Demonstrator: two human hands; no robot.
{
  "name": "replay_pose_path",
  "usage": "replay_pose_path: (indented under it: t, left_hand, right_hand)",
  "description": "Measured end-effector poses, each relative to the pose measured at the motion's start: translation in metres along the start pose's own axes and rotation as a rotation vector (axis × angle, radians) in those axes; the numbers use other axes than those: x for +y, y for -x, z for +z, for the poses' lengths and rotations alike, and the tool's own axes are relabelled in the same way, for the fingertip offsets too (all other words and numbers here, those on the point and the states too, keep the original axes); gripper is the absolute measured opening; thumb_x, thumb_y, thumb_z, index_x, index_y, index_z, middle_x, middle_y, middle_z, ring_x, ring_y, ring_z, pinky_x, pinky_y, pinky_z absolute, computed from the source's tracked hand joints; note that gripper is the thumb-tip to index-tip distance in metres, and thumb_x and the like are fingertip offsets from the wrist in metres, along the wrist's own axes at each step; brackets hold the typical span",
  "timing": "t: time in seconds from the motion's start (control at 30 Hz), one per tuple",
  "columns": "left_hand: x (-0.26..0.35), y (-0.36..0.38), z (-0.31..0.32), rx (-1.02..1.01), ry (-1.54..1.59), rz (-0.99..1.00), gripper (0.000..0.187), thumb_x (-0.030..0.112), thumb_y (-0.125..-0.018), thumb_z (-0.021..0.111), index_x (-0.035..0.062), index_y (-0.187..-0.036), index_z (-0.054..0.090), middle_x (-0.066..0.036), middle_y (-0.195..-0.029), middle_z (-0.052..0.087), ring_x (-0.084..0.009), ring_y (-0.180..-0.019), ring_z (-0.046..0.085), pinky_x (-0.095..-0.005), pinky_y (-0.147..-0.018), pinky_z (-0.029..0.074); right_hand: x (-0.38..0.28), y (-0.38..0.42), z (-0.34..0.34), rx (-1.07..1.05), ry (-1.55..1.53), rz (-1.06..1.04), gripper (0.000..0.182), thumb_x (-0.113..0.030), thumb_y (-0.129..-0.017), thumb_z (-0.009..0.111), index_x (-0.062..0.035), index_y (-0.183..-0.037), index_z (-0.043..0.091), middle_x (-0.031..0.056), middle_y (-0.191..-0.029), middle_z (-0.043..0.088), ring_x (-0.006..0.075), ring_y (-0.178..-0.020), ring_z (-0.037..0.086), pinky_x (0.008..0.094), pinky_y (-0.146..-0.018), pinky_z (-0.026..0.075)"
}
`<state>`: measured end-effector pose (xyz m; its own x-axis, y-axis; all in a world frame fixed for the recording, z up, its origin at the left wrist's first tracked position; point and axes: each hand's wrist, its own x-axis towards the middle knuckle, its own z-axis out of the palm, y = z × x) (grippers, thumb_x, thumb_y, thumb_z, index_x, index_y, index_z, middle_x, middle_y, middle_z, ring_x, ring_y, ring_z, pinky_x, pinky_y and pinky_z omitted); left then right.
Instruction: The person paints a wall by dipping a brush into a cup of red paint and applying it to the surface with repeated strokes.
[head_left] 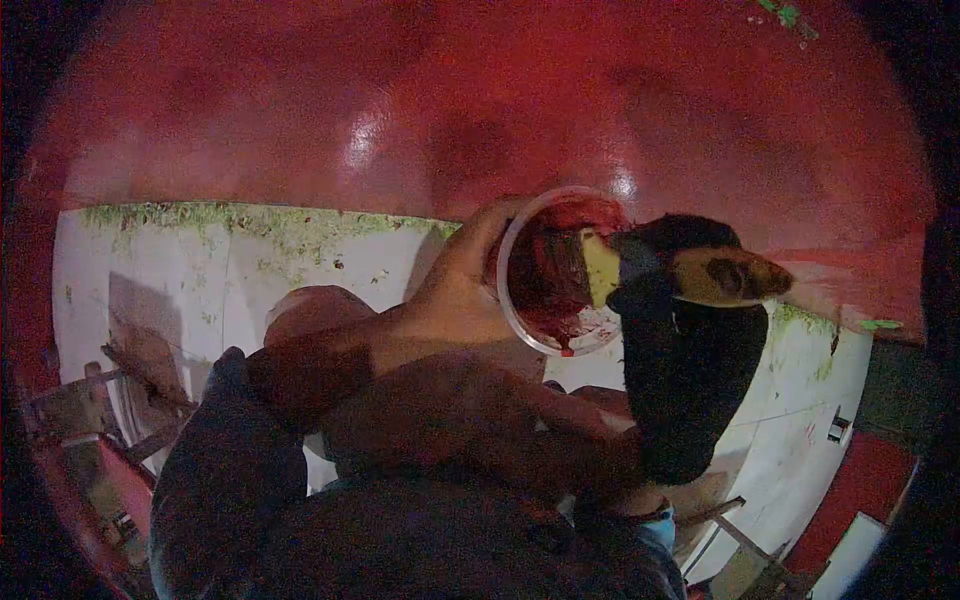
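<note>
The left hand's fingers [490, 225] are wrapped around the side of a round tub [528, 305], their tips hidden behind it; the right hand [655, 285], in a dark covering, is closed about a brush [600, 270], though its separate fingers are too dark to tell apart; the brush's bristles sit inside the tub's mouth, its pale yellow band by the rim and its wooden handle pointing out to the right; the tub, tilted so its opening faces the camera, is smeared inside with red paint [590, 215]; beyond the hands spreads a glossy red surface [450, 100]; along its near edge runs a white surface [250, 260], flecked with green growth [240, 215].
</note>
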<state>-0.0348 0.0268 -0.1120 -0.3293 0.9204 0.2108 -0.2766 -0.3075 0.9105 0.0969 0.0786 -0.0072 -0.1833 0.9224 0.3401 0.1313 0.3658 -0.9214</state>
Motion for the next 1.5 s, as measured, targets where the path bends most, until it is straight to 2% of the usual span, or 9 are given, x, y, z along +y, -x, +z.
replay_pose_path:
  t: [0.1,0.4,0.93,1.0,1.1,1.33,1.4,1.43,1.5]
  left_hand:
    - [-0.011,-0.002,-0.006,-0.052,-0.132,0.158,0.075,0.004,-0.055,0.080,0.0032,-0.119,0.040,-0.010,-0.114,0.051,-0.0167,-0.106,0.050,-0.0301,-0.093,0.039]
    - [-0.012,-0.005,-0.004,-0.044,-0.152,0.215,0.078,0.005,-0.054,0.081,0.0038,-0.120,0.040,-0.010,-0.114,0.051,-0.0161,-0.105,0.050,-0.0308,-0.093,0.039]
    - [-0.003,-0.006,-0.012,-0.050,-0.262,0.136,0.076,0.014,-0.054,0.082,0.0036,-0.117,0.042,-0.011,-0.113,0.050,-0.0183,-0.104,0.051,-0.0320,-0.090,0.040]
    - [0.006,-0.004,-0.012,0.029,-0.541,0.254,0.077,0.014,-0.053,0.082,0.0034,-0.117,0.041,-0.011,-0.113,0.050,-0.0194,-0.105,0.050,-0.0323,-0.090,0.040]
    - [0.007,-0.005,-0.013,0.050,-0.426,0.112,0.078,0.014,-0.053,0.082,0.0033,-0.118,0.041,-0.011,-0.112,0.050,-0.0206,-0.105,0.050,-0.0329,-0.091,0.039]
    - [0.001,-0.010,-0.020,0.078,-0.328,0.180,0.076,0.014,-0.054,0.082,0.0029,-0.117,0.040,-0.012,-0.112,0.050,-0.0203,-0.103,0.051,-0.0329,-0.089,0.040]
    - [0.000,-0.011,-0.021,0.094,-0.388,0.162,0.075,0.013,-0.054,0.082,0.0031,-0.116,0.041,-0.012,-0.113,0.050,-0.0200,-0.104,0.050,-0.0324,-0.088,0.041]
    - [0.000,-0.011,-0.021,0.092,-0.388,0.174,0.075,0.013,-0.054,0.082,0.0031,-0.116,0.041,-0.012,-0.113,0.050,-0.0200,-0.104,0.050,-0.0324,-0.088,0.041]
    - [-0.001,-0.010,-0.022,0.084,-0.375,0.157,0.076,0.013,-0.053,0.082,0.0030,-0.117,0.040,-0.012,-0.113,0.050,-0.0200,-0.105,0.050,-0.0326,-0.089,0.041]
  right_hand:
    - [-0.001,0.001,0.003,-0.008,-0.012,0.023,0.029,-0.025,-0.086,0.051,0.0007,-0.099,0.049,0.0129,-0.079,0.060,0.0155,-0.055,0.055,0.0235,-0.046,0.042]
    - [0.000,-0.005,0.002,-0.033,-0.046,0.090,0.028,-0.023,-0.086,0.051,0.0009,-0.100,0.049,0.0126,-0.078,0.060,0.0147,-0.055,0.054,0.0234,-0.046,0.041]
    - [0.001,-0.012,-0.002,-0.079,-0.109,0.205,0.026,-0.020,-0.085,0.051,0.0013,-0.101,0.050,0.0119,-0.076,0.060,0.0134,-0.054,0.053,0.0231,-0.047,0.041]
    - [0.003,-0.017,-0.009,-0.085,-0.118,0.216,0.026,-0.019,-0.085,0.051,0.0013,-0.101,0.050,0.0119,-0.076,0.060,0.0132,-0.054,0.053,0.0231,-0.047,0.041]
    - [0.006,-0.027,-0.018,-0.099,-0.131,0.230,0.026,-0.019,-0.085,0.051,0.0014,-0.101,0.050,0.0118,-0.075,0.060,0.0129,-0.054,0.053,0.0230,-0.047,0.041]
    - [0.016,-0.042,-0.024,-0.118,0.050,0.312,0.034,-0.009,-0.075,0.048,0.0029,-0.106,0.054,0.0078,-0.075,0.060,0.0103,-0.052,0.048,0.0232,-0.049,0.039]
    - [0.027,-0.046,-0.029,-0.340,0.868,-0.452,0.033,-0.006,-0.075,0.045,0.0004,-0.105,0.054,0.0057,-0.081,0.060,0.0087,-0.051,0.047,0.0217,-0.048,0.038]
    - [0.027,-0.044,-0.030,-0.332,0.868,-0.461,0.033,-0.006,-0.075,0.045,0.0004,-0.105,0.054,0.0057,-0.081,0.060,0.0087,-0.051,0.047,0.0217,-0.048,0.038]
    - [0.021,-0.041,-0.024,-0.299,0.395,0.152,0.032,-0.006,-0.074,0.044,-0.0022,-0.105,0.052,0.0038,-0.084,0.061,0.0070,-0.049,0.044,0.0206,-0.046,0.037]
